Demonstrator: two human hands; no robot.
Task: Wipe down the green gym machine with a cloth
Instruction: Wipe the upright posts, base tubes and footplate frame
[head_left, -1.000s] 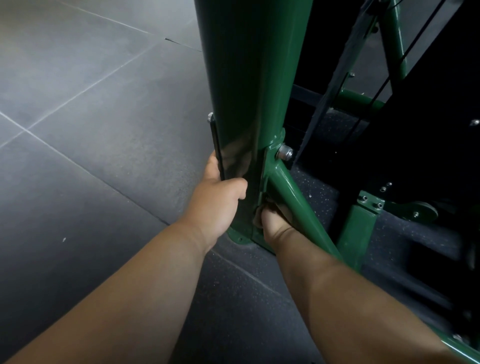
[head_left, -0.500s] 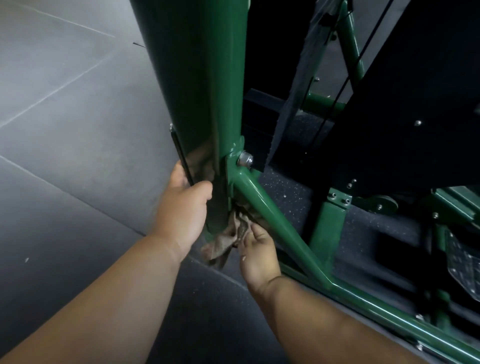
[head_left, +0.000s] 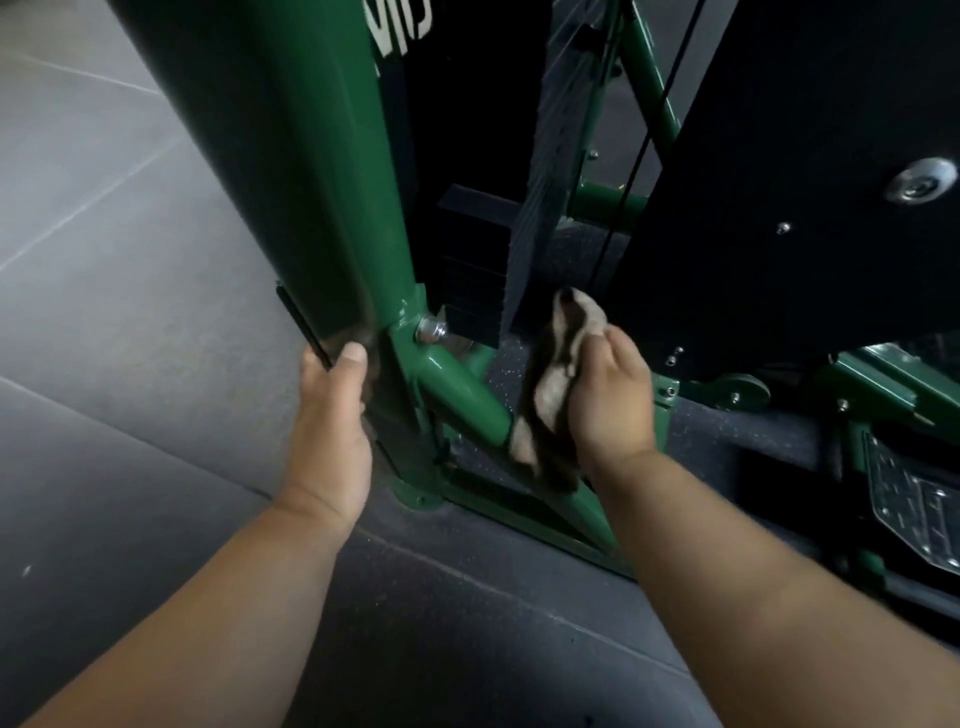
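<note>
We see left hand (head_left: 332, 415) gripping green post (head_left: 306, 171) base, fingers hidden behind; right hand (head_left: 610, 395) clutching blurred cloth (head_left: 550, 384) against brace tube (head_left: 462, 389).

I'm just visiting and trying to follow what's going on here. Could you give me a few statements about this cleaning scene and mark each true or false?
1. The right hand holds a cloth. True.
2. The left hand holds a spray bottle. False: it grips the lower edge of the big green column.
3. The cloth lies on the floor. False: it is held up beside the slanted green tube.
4. A silver bolt sits where that tube meets the column. True.
5. The machine frame is painted red. False: it is green.
</note>
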